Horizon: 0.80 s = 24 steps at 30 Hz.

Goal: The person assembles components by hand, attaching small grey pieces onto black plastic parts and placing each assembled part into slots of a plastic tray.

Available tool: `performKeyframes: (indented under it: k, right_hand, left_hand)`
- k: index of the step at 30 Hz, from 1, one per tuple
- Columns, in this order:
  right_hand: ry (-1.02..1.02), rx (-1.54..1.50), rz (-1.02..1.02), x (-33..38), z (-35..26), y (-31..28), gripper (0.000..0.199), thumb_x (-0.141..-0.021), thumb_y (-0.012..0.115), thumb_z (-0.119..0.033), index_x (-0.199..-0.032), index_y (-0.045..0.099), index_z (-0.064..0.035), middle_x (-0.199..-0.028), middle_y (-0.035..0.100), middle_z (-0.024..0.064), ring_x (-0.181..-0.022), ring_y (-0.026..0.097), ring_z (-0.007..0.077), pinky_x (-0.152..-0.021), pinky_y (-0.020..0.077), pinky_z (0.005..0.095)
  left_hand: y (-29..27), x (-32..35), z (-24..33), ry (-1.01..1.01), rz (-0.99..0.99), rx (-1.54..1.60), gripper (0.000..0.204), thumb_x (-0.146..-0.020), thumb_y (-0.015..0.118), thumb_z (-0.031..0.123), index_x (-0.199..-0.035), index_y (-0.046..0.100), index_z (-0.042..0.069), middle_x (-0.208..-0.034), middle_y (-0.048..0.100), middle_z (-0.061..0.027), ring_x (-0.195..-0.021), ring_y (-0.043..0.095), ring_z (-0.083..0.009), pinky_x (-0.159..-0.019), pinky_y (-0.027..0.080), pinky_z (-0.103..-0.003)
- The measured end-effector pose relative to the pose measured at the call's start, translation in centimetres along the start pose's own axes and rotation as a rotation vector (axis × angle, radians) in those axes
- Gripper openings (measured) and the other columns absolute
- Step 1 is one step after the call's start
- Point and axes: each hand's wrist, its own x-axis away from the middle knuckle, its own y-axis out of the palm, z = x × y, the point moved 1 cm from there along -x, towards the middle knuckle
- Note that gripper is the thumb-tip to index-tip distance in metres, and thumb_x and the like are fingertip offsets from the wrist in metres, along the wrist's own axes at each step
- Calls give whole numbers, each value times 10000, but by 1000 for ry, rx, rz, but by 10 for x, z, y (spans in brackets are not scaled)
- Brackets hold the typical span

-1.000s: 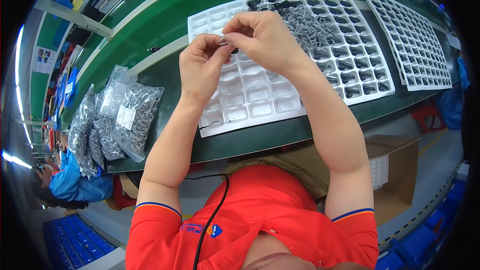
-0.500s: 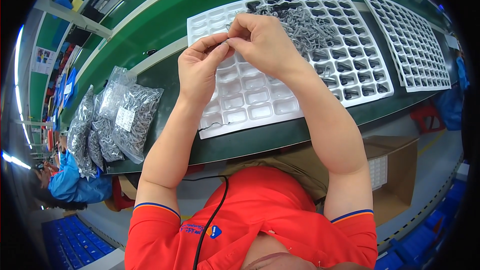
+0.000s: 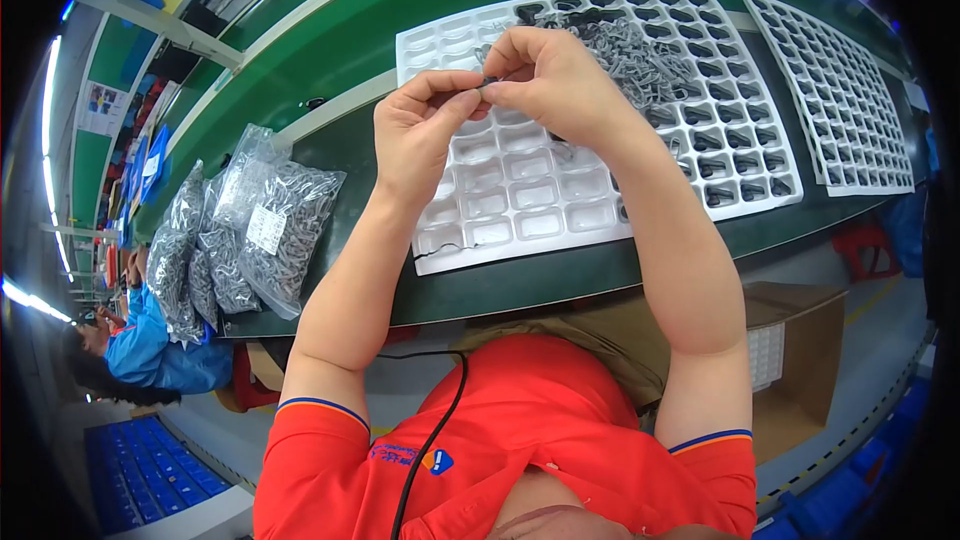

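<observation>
My left hand (image 3: 420,135) and my right hand (image 3: 565,90) meet fingertip to fingertip above a white compartment tray (image 3: 525,252). Both are closed in a pinch around a small dark piece (image 3: 488,82), mostly hidden by the fingers, so its kind does not show. Just beyond my right hand, a heap of small grey clip-like parts (image 3: 645,65) lies on the tray. Dark parts (image 3: 712,142) sit in the tray's right-hand compartments, while several near-left compartments hold nothing. A thin dark strand (image 3: 445,250) rests at the tray's near left corner.
Clear plastic bags of grey parts (image 3: 290,230) lie at the left of the dark green table (image 3: 540,292). Another filled white tray (image 3: 835,100) stands at the right. Below the table's edge is an open cardboard box (image 3: 810,380). A person in blue (image 3: 165,345) is at far left.
The whole view has shifted slightly, so the table and trays appear a little farther right. My hands stay pinched together, with the fingers slightly rearranged.
</observation>
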Motion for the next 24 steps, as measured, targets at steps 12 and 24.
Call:
performKeyframes:
  k: [12,24]
  right_hand:
    - [-19,-50,14,0,-2,-1,125,-738,776,4,-802,668,6,-769,682,60,-719,619,127,-651,495,282]
    - [12,0,-25,-1,0,1,161,-756,784,9,-808,638,-38,-755,615,-16,-714,555,79,-652,455,250]
  left_hand:
    - [-2,-1,-2,-11,-38,49,162,-914,667,-33,-1071,712,-32,-1003,725,-84,-896,684,-138,-836,570,-285]
    - [-1,1,-3,112,-36,-105,119,-929,646,-40,-1029,708,-27,-1004,720,-65,-888,672,-119,-835,555,-262]
